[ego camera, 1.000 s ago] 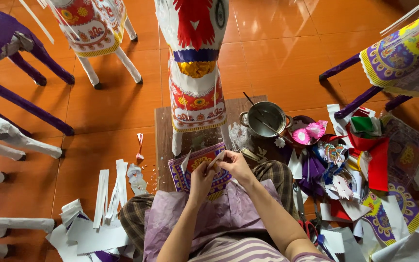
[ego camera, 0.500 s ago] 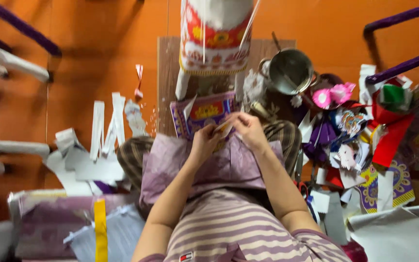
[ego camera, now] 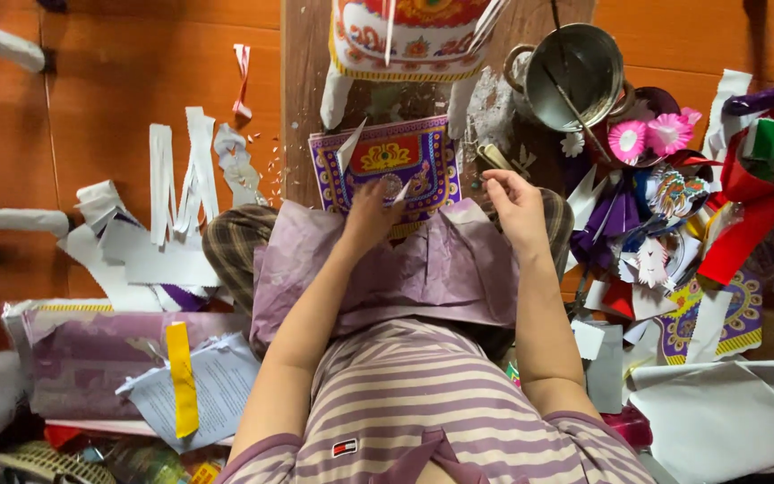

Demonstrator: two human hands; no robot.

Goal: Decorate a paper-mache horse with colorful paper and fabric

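1. Lying on the wooden board (ego camera: 306, 108), just beyond the lilac sheet (ego camera: 423, 269) on the lap: one purple patterned paper panel (ego camera: 396, 166), long axis left-right.
2. Left hand (ego camera: 371, 213) is rested on the panel's near edge, a small white scrap pinched.
3. Right hand (ego camera: 514, 204) is held just right of the panel, fingers curled; grip cannot be told.
4. One steel pot (ego camera: 575, 76) sits right of the panel.
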